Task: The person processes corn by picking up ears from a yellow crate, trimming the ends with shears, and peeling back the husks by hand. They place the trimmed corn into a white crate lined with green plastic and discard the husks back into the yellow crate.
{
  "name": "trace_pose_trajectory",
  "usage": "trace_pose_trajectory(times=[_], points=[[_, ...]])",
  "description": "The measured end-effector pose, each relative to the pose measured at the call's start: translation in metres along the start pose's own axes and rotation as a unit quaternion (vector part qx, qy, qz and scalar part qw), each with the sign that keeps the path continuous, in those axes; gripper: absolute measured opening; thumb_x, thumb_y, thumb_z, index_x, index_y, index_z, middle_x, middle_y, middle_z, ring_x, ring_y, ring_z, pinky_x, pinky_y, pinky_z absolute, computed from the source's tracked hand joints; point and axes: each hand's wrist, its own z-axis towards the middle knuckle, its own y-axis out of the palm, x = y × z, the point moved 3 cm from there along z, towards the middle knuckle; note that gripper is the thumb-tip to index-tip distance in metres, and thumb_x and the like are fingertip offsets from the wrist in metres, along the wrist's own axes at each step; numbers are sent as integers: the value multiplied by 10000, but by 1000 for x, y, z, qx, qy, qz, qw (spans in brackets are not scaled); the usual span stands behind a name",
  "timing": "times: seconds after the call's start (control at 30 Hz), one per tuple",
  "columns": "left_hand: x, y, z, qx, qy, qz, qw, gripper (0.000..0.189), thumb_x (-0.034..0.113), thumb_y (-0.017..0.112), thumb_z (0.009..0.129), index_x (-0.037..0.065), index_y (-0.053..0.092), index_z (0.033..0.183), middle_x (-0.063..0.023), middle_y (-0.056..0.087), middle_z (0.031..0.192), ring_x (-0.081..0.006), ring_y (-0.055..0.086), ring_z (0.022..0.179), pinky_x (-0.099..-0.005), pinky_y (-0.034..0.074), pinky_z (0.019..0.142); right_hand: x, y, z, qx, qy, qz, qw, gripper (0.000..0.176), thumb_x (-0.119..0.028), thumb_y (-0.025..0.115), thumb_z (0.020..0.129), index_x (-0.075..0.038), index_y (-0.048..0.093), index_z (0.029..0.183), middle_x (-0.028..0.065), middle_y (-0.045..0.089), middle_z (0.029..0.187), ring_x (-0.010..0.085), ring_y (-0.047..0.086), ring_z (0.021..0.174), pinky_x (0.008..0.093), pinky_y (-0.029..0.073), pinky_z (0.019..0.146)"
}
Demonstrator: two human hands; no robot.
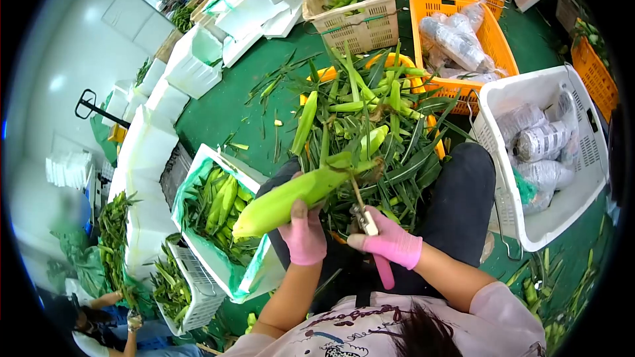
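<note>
My left hand (305, 235), in a pink glove, is wrapped round a pale green ear of corn (291, 201) still in its husk. The ear lies slantwise, its thick end low at the left and its leafy end up at the right. My right hand (387, 238), also gloved in pink, grips pruning shears (366, 219) with a pink handle below the fist. Their blades point up to the ear's leafy end, overlapping it in this view. Beneath both hands, between my knees, a heap of corn leaves and husks (403, 158) fills an orange basket (395, 61).
At my left stands a green-lined foam box (254, 284) of husked-in ears, beside a white crate (198, 291). A white crate (489, 139) and an orange crate (506, 46) of bagged goods stand right. Another person (86, 330) works at lower left. Leaf scraps litter the green floor (228, 106).
</note>
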Motion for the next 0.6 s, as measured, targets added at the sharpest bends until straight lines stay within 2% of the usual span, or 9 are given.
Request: trace_pose_trajectory(times=[0.13, 0.17, 0.27, 0.33, 0.37, 0.4, 0.47, 0.5, 0.6], points=[[-12, -18, -12, 46, -120, -22, 991, 585, 424, 660, 968, 46, 465, 1371, -125, 570, 1335, -286, 545, 1269, -434, 526, 1009, 2, -16, 10, 15, -101, -72, 992, 880, -287, 808, 829, 36, 329, 1494, 140, 584, 1207, 230, 559, 1118, 352, 457, 1008], [-19, -21, -14, 57, -157, -39, 985, 595, 450, 663, 963, 49, 478, 1361, -121, 580, 1323, -280, 550, 1262, -423, 529, 1006, 2, -24, 10, -24, -65, -104, 992, 939, -279, 815, 808, 40, 293, 1520, 163, 574, 1244, 258, 550, 1154, 367, 446, 1031], [-34, -22, -19, 76, -228, -67, 968, 612, 497, 677, 944, 62, 514, 1343, -101, 596, 1315, -257, 559, 1253, -401, 512, 1019, 6, -34, 11, -51, -85, -99, 990, 837, -244, 800, 798, 41, 379, 1462, 151, 604, 1176, 235, 585, 1064, 347, 477, 973], [-38, -18, -17, 69, -254, -61, 963, 602, 491, 674, 948, 65, 517, 1344, -96, 597, 1320, -257, 558, 1254, -407, 503, 1026, 5, -42, 7, -21, -26, -163, 986, 725, -230, 794, 794, 40, 463, 1380, 113, 636, 1055, 214, 615, 958, 339, 511, 891], [-40, -19, -14, 59, -258, -62, 962, 604, 496, 672, 948, 69, 521, 1348, -92, 594, 1330, -252, 558, 1256, -406, 493, 1031, 3, -42, 5, 0, -48, -132, 990, 624, -211, 785, 803, 40, 519, 1309, 76, 643, 948, 179, 631, 826, 317, 530, 794], [-40, -18, -9, 63, -264, -57, 961, 609, 517, 664, 945, 68, 530, 1335, -89, 600, 1314, -251, 570, 1233, -391, 517, 992, 1, -42, 4, -27, -42, -64, 997, 557, -190, 771, 817, 35, 553, 1277, 59, 640, 900, 144, 624, 759, 293, 528, 728], [-46, -18, 5, 74, -300, -157, 938, 573, 512, 630, 966, 64, 541, 1311, -93, 608, 1290, -245, 582, 1200, -373, 541, 941, 3, -37, 0, -38, 13, 75, 996, 477, -171, 732, 852, 26, 574, 1257, 48, 634, 850, 124, 612, 703, 274, 517, 667], [-54, -27, 14, 83, -330, -189, 921, 608, 564, 653, 931, 86, 541, 1288, -90, 619, 1268, -248, 601, 1141, -347, 546, 850, -5, -36, -6, -32, 15, 138, 990, 453, -171, 716, 866, 23, 579, 1253, 47, 633, 842, 131, 617, 709, 278, 519, 663], [-61, -31, 21, 31, -343, -213, 914, 568, 550, 608, 963, 96, 551, 1299, -78, 613, 1255, -213, 596, 1072, -307, 545, 862, -6, -35, -6, 3, -39, 272, 961, 409, -117, 641, 905, 16, 544, 1280, 86, 667, 872, 173, 646, 734, 317, 550, 701]])
